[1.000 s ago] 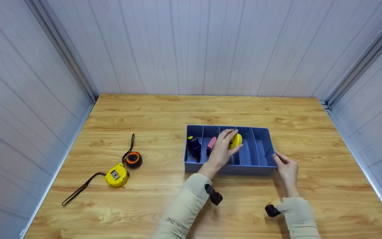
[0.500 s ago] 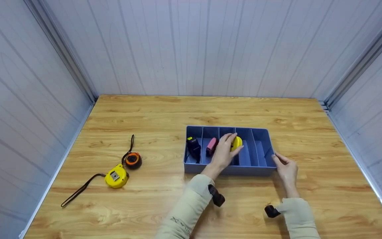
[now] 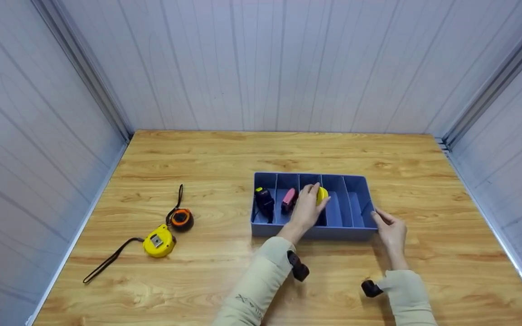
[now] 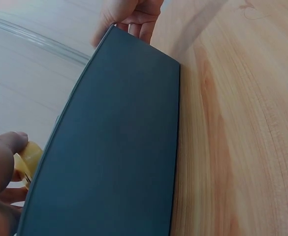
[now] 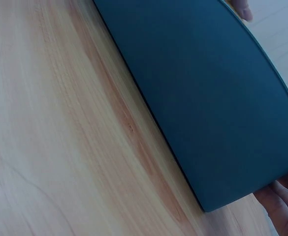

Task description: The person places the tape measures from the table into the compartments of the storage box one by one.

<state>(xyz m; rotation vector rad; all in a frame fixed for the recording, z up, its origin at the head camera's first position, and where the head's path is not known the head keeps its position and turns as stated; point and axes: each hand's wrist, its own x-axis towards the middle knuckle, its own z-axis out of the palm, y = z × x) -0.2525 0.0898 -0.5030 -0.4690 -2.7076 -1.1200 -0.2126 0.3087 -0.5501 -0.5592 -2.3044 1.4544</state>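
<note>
A blue-grey divided box (image 3: 338,232) stands on the table. My left hand (image 3: 305,210) grips a yellow tape measure (image 3: 322,195) low in the box's middle compartment; the hand covers much of it. In the left wrist view, the same yellow tape measure (image 4: 30,156) shows between thumb and fingers, behind the box's wall. My right hand (image 3: 392,231) pinches the rim at the box's right end. A black tape measure (image 3: 265,202) lies in the leftmost compartment, and a pink tape measure (image 3: 289,199) in the second one.
To the left on the wood-grain table (image 3: 215,271) lie an orange-and-black tape measure (image 3: 182,219) and another yellow tape measure (image 3: 159,241), both with black wrist straps. Pale panel walls (image 3: 270,68) enclose the table at the back and both sides.
My left hand has moved slightly down with the yellow tape measure, which now sits lower in the middle compartment. The right hand keeps its hold on the box's end.
</note>
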